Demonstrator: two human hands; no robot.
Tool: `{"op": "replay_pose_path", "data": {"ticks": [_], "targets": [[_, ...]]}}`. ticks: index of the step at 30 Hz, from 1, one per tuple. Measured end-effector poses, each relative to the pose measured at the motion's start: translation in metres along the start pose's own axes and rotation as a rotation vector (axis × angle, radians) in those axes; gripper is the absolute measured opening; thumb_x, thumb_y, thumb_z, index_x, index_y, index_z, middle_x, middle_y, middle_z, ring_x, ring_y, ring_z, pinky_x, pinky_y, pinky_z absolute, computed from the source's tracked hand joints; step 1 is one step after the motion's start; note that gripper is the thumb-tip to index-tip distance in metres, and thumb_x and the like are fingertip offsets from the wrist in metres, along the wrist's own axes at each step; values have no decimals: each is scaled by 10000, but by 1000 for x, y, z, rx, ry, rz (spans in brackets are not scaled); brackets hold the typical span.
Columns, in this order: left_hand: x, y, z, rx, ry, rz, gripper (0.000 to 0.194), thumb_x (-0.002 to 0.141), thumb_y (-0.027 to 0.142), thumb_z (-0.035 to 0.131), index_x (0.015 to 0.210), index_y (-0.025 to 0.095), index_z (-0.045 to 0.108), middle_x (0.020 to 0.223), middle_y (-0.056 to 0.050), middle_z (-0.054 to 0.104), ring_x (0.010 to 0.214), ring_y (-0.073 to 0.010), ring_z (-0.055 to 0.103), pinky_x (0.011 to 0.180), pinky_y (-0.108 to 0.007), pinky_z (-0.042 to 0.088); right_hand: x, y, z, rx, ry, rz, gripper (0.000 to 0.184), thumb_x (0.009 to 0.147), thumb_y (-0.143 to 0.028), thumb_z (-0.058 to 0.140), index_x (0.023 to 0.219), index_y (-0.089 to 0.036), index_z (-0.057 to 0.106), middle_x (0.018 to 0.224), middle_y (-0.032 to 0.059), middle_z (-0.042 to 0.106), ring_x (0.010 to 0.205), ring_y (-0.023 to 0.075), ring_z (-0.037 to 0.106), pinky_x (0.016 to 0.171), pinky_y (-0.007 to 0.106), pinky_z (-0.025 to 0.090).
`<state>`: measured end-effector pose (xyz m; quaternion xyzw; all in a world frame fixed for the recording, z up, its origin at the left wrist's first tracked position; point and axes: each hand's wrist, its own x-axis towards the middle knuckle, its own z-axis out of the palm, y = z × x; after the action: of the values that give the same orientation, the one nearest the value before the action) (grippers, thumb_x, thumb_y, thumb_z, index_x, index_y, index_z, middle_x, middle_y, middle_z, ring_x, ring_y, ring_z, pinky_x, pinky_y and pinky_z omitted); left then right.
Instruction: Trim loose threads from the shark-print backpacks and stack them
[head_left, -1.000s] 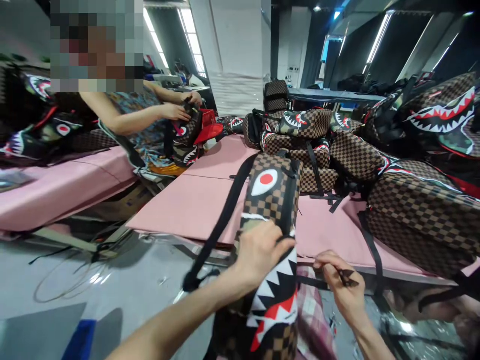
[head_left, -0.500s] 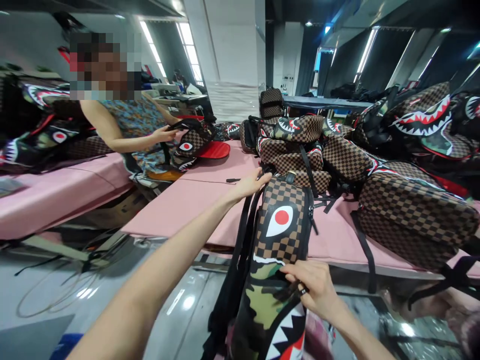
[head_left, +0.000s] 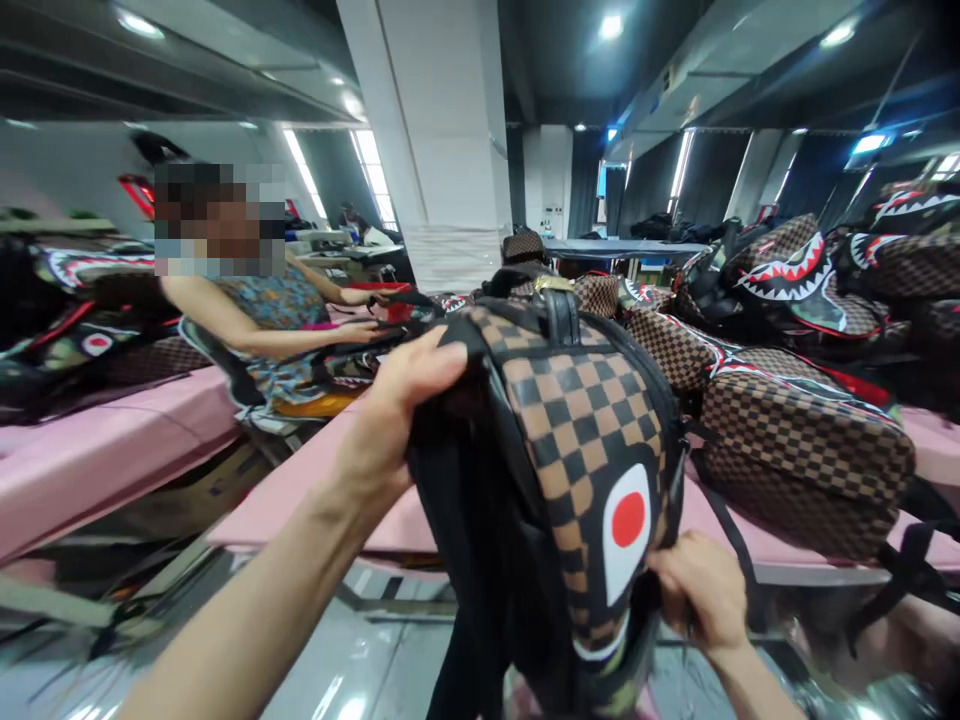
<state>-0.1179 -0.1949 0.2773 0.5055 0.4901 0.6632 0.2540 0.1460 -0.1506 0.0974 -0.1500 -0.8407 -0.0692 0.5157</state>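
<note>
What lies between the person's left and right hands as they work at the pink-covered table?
In the head view, the checkered backpack lies between the left hand and the right hand, touching both.

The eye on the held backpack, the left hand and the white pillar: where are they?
Eye (head_left: 628, 520): head view, its red center.
Left hand (head_left: 391, 405): head view, near the thumb's base.
Pillar (head_left: 450, 130): head view, its broad face.

left hand (head_left: 397, 415): bare; right hand (head_left: 701, 590): bare; 2 forearms (head_left: 259, 585): bare; clothing (head_left: 518, 695): pinkish, mostly hidden

White column (head_left: 442, 130), pink-topped table (head_left: 300, 480), bright ceiling lights (head_left: 611, 27), glossy floor (head_left: 382, 650).
</note>
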Motion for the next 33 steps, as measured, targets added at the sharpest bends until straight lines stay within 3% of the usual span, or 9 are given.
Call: {"op": "replay_pose_path", "data": {"ticks": [2,4,7,11,15,21,28,30,33], "targets": [[-21,-15,5,-84,-69,-9,457,580,381,650,956,144,545,764,-15,599,602,-121,552,507,-202,441,-3,36,9,7,92,134,252,875,-199,425,694,-196,600,495,-10,547,424,109,483,453,249,346],[-41,-43,16,-31,-138,-52,413,578,347,688,914,171,524,740,-3,594,621,-133,552,522,-208,446,-2,63,14,-12,183,412,242,885,-227,436,728,-175,612,571,9,587,480,116,520,470,234,385],[-61,-81,37,94,-255,-86,263,686,369,643,819,182,514,717,-2,575,648,-136,539,559,-218,447,16,74,4,-15,345,693,227,892,-290,460,819,-165,636,659,20,601,574,131,549,535,240,430],[-64,-92,53,110,-254,-57,256,727,404,611,806,183,507,753,-6,578,695,-146,542,614,-227,454,63,46,-15,164,179,505,175,863,-305,530,945,-219,658,832,35,617,765,160,582,686,282,468],[-57,-91,47,110,-253,-84,297,722,427,611,862,180,524,799,-22,599,747,-175,569,658,-251,475,91,22,-13,290,33,390,238,852,-317,558,1063,-240,636,781,17,562,706,140,551,619,273,463],[-61,-98,40,136,-257,-98,378,696,445,632,956,180,557,927,-63,639,854,-226,598,723,-295,501,87,10,-7,360,162,315,66,818,-210,610,863,-212,658,717,-3,521,598,98,506,508,228,418],[-68,-83,35,302,-245,38,268,742,395,613,937,212,601,871,-46,665,787,-209,624,693,-289,516,80,3,-11,193,71,293,179,814,-189,598,982,-232,643,851,40,528,721,139,576,606,257,483],[-66,-75,18,437,-141,211,193,759,346,609,923,247,629,861,-36,668,794,-207,624,731,-303,510,78,10,-9,176,86,291,163,816,-186,595,967,-234,636,861,42,520,732,143,574,619,260,482],[-52,-73,-14,547,251,354,280,728,336,638,994,250,614,979,-47,651,940,-234,595,851,-352,476,77,22,-3,171,103,286,154,809,-188,608,952,-240,633,888,49,520,758,151,567,638,264,475]]}}
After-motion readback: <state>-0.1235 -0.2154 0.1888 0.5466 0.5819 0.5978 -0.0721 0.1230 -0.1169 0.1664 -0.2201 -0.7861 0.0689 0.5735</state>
